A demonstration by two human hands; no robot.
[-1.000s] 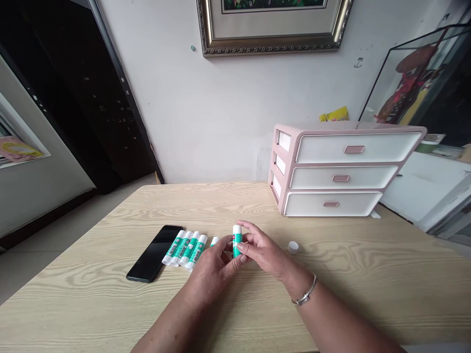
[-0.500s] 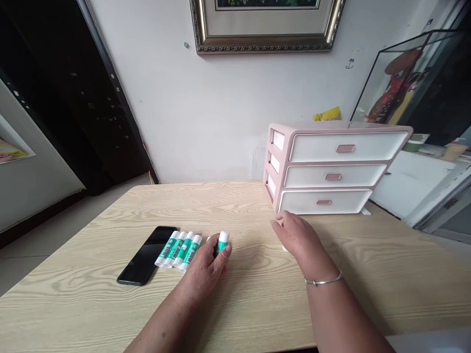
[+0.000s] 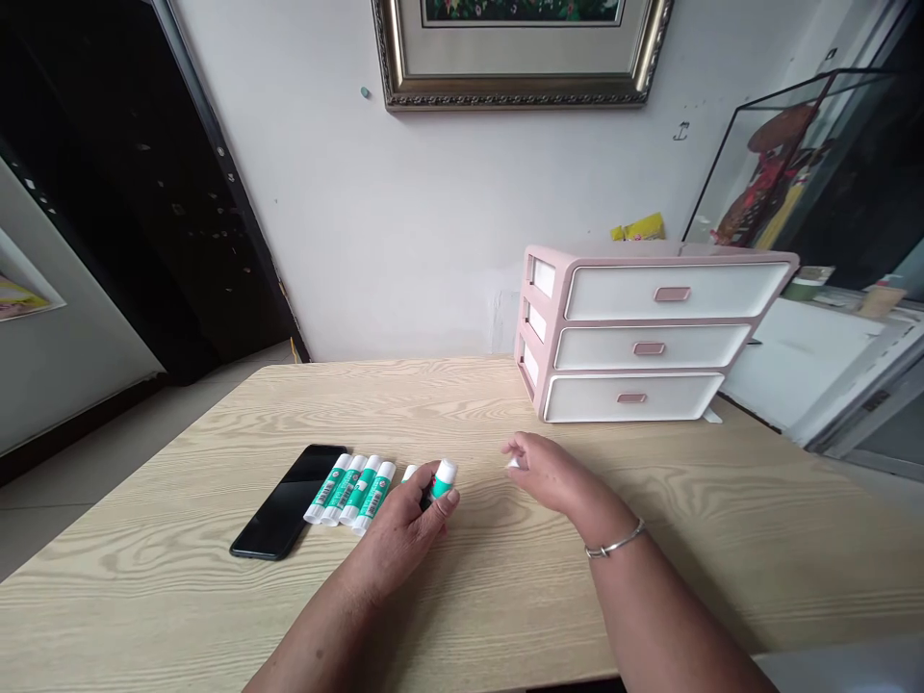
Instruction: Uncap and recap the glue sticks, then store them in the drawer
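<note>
My left hand (image 3: pixel 413 520) is wrapped round a green and white glue stick (image 3: pixel 444 476), whose white end points up and away. Another white tip (image 3: pixel 409 473) shows just behind my left fingers. Several glue sticks (image 3: pixel 359 489) lie side by side left of that hand, touching the black phone (image 3: pixel 289 500). To the right, my right hand (image 3: pixel 545 469) is above the table with its fingers curled round a small white piece (image 3: pixel 515 463), mostly hidden by the fingers; what it is I cannot make out.
A pink and white three-drawer unit (image 3: pixel 650 337) stands at the back right of the wooden table (image 3: pixel 462 616). A yellow packet (image 3: pixel 639 229) shows behind it. A framed picture (image 3: pixel 512 91) hangs on the wall.
My right hand has moved left, towards my left hand, and the white piece now shows in its fingers. The glue stick in my left hand has tilted slightly to the right.
</note>
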